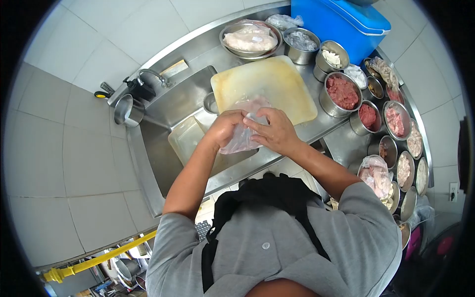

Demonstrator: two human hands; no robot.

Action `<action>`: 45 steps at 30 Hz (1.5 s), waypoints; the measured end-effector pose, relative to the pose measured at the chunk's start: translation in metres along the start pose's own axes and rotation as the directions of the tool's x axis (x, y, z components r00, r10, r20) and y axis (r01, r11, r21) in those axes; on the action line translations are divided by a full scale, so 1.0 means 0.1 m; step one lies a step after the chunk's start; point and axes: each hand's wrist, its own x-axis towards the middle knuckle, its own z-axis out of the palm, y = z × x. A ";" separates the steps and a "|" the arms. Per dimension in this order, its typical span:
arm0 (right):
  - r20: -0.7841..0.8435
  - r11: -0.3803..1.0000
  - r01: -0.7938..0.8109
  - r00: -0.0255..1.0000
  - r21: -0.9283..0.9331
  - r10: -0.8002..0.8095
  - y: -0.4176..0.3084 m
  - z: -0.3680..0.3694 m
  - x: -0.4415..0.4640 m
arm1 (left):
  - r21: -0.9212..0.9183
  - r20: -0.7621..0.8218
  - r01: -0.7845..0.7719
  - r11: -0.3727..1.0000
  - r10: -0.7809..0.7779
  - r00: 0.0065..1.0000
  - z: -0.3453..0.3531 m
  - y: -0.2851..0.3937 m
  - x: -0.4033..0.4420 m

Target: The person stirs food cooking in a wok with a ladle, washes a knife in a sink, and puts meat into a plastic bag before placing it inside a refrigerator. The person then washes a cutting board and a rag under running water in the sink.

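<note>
Bright, even light, soft sheen on the sink [154, 161], fisheye curvature, blackened corners

The plastic bag [239, 142] is whitish and clear. The cutting board [267, 79] is cream with yellowish stains. The cooler [330, 27] is blue, the shirt [252, 232] grey.

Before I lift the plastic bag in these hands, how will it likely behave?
The plastic bag will likely be floppy, because it looks thin and creased between the left hand and right hand. It may slip, since it looks glossy. Rolling seems unlikely, given its loose shape.
</note>
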 end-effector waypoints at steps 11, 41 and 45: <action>0.343 0.941 -0.321 0.876 -0.107 0.338 0.17 -0.04 -0.17 | 0.882 0.421 -0.461 -0.092 0.592 0.687 0.16 0.10 -0.18; 0.566 -0.512 -0.242 0.327 0.824 0.757 0.61 0.40 -0.03 | 0.971 0.237 -0.144 -0.188 0.794 0.560 -0.15 -0.13 -0.05; 0.584 -0.401 -0.615 0.122 0.679 0.802 1.03 0.60 -0.40 | 0.977 0.166 -0.031 -0.209 0.668 0.725 -0.64 -0.59 -0.01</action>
